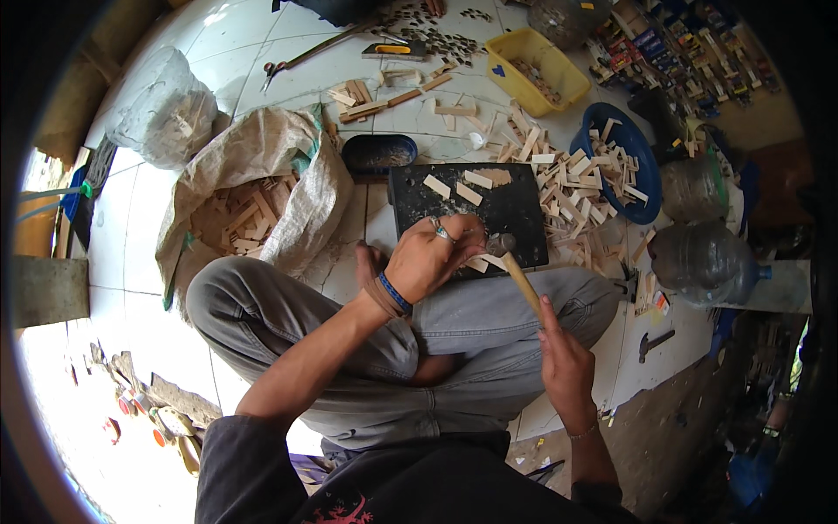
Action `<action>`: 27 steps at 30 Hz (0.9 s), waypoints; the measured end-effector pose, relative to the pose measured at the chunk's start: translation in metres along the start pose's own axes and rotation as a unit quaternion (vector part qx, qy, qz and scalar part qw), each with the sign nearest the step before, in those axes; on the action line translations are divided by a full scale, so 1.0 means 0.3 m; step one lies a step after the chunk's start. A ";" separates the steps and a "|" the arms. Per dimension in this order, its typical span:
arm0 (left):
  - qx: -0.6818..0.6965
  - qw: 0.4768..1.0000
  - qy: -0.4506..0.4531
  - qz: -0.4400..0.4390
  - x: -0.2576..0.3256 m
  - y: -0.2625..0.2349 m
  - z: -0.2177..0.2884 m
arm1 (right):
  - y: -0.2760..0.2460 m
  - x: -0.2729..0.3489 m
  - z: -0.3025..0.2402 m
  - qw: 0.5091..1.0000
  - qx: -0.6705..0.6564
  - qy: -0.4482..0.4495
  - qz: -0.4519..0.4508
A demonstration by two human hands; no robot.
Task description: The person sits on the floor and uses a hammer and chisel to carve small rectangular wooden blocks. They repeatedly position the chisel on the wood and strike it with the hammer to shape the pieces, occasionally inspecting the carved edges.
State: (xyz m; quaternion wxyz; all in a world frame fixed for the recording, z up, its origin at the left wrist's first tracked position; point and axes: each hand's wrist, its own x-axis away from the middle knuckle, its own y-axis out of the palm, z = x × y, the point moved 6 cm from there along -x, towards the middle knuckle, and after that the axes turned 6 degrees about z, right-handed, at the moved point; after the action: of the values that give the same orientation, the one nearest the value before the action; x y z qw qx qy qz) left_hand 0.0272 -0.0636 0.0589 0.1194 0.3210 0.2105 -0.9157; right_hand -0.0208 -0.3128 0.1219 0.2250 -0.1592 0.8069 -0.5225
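My right hand (566, 362) is wrapped round the wooden handle of a hammer (524, 286). The hammer's metal head is close beside the fingertips of my left hand (434, 251). That left hand is bent into a pinch, with a small pale wooden piece (477, 264) at its fingertips, partly hidden by the fingers. Both are over the near edge of a black board (515, 208) in front of my crossed legs. Several small wooden strips (468, 193) lie on the board's far part.
Loose wooden pieces (567, 196) heap up right of the board, beside a blue basin (648, 166). A sack of wood (301, 188) stands at the left. Farther off are a blue tray (381, 140), a yellow tub (567, 83) and scissors (272, 72). Another hammer (655, 343) lies at the right.
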 end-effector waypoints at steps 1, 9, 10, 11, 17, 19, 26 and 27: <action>-0.001 1.000 -0.003 -0.004 0.001 0.000 -0.002 | 0.010 0.005 0.006 0.999 0.026 0.013 -0.032; 0.003 0.999 -0.032 -0.019 0.004 0.011 -0.021 | 0.000 -0.004 -0.003 1.000 0.004 0.003 0.006; 0.018 0.999 -0.036 -0.014 0.004 0.010 -0.021 | 0.016 -0.004 0.006 0.999 0.022 0.021 -0.034; 0.003 0.999 -0.030 -0.019 0.001 0.013 -0.019 | 0.006 -0.008 0.011 0.999 0.004 0.029 -0.013; -0.009 0.998 -0.032 -0.048 0.000 0.010 -0.008 | 0.019 -0.049 0.026 0.989 -0.112 0.062 0.079; -0.002 0.998 -0.033 -0.049 -0.003 0.016 -0.005 | 0.099 -0.043 0.078 0.925 -0.261 0.272 0.043; 0.025 0.998 -0.031 -0.051 0.001 0.011 -0.010 | 0.279 -0.207 0.097 0.845 -0.387 0.370 -0.006; 0.037 0.997 -0.030 -0.053 0.001 0.011 -0.008 | 0.290 -0.210 0.091 0.837 -0.395 0.379 -0.011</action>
State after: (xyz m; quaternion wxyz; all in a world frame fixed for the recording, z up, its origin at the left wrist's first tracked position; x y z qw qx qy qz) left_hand 0.0294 -0.0656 0.0559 0.0649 0.2861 0.1895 -0.9370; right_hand 0.0451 -0.2678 0.0451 -0.1863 -0.0334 0.9650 -0.1816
